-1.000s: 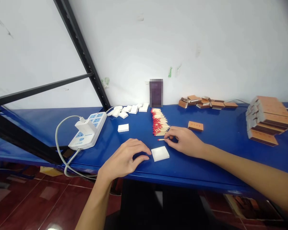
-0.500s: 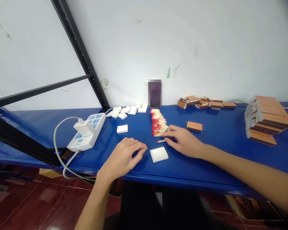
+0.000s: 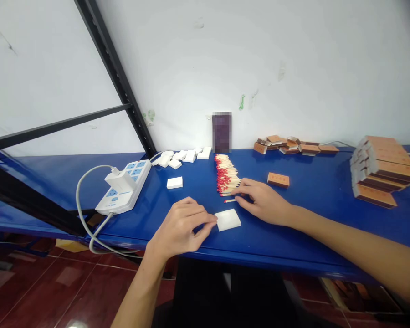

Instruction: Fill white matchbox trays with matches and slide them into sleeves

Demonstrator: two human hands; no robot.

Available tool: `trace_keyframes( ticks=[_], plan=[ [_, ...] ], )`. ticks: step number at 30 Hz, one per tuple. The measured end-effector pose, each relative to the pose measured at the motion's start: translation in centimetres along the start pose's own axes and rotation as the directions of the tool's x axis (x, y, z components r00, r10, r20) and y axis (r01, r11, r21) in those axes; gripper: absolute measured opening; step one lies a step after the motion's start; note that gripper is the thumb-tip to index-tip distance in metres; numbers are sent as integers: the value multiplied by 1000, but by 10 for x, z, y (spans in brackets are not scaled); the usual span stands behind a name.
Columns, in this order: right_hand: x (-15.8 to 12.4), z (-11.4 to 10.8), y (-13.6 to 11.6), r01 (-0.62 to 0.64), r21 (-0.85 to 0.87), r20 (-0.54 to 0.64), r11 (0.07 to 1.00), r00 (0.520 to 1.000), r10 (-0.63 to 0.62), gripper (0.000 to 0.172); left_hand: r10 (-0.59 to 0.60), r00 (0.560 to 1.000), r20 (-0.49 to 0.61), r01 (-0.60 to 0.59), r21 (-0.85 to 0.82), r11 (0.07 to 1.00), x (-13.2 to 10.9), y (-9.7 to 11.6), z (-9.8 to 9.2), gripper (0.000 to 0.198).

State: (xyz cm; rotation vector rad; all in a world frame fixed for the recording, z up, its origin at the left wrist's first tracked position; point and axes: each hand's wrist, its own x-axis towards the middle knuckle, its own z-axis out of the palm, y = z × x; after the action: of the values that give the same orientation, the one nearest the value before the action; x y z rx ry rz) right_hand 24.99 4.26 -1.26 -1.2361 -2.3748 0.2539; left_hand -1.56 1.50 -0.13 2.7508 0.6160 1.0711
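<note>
I'd go light: right hand [image 3: 259, 200] meets the match [image 3: 229, 201] at nine o'clock, left hand [image 3: 184, 228] the tray [image 3: 228, 220] at three — neither pinch certain.

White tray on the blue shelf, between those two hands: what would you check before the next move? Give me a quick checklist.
1. Left hand at the white tray: ok, fingertips at its left edge.
2. Tray's open side facing up: cannot tell.
3. Right hand at the loose match: ok, fingertips at the end away from the red head.
4. Loose match firmly gripped: cannot tell.
5. Match heap close by: ok, right next to the right hand's fingers.
6. Power strip clear of both hands: ok, off to the left.
</note>
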Motion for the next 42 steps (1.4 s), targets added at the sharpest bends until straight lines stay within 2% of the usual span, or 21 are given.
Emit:
trace_keyframes(
  ticks=[4, 7, 9, 14, 17, 20, 23, 26, 28, 32, 40, 42],
  plan=[
    [0, 0, 0, 7, 25, -20, 1000, 1000, -6, 24, -218, 976, 4, 218, 1, 976, 2, 5, -3, 7],
    [0, 0, 1, 21, 13, -21, 1000, 1000, -21, 27, -383, 922, -51, 380, -65, 923, 3, 10, -5, 30],
    [0, 1, 1, 28, 22, -17, 999, 999, -27, 26, -434, 897, -82, 423, -118, 898, 3, 14, -5, 36],
    [0, 1, 3, 42, 33, -29, 999, 999, -41, 24, -393, 919, 28, 389, -211, 897, 3, 21, -1, 35],
    [0, 2, 3, 49, 23, -40, 999, 998, -48, 26, -355, 935, 16, 349, -239, 906, 4, 21, 5, 34],
    [-1, 2, 3, 56, 21, -33, 998, 998, -56, 27, -315, 949, -2, 309, -185, 933, 6, 18, 7, 34],
    [-2, 1, 2, 70, 43, -25, 997, 997, -69, 28, -294, 954, 59, 297, -59, 953, 6, 14, 3, 31],
    [-3, 0, 1, 83, 64, -25, 995, 996, -81, 27, -328, 928, 178, 332, 9, 943, 4, 11, 0, 29],
    [-4, 0, 1, 86, 62, -19, 994, 996, -85, 27, -370, 903, 217, 377, 9, 926, 3, 9, 1, 30],
    [-4, 0, 0, 94, 38, -3, 995, 996, -94, 28, -458, 864, 208, 461, 36, 886, 2, 9, 6, 31],
    [-2, 3, -1, 33, -11, -20, 999, 999, -33, 30, -483, 853, 196, 472, 103, 876, 6, 14, 6, 14],
    [-1, 3, -1, 16, -19, -10, 1000, 1000, -16, 31, -482, 849, 217, 464, 131, 876, 6, 14, 7, 17]
  ],
)
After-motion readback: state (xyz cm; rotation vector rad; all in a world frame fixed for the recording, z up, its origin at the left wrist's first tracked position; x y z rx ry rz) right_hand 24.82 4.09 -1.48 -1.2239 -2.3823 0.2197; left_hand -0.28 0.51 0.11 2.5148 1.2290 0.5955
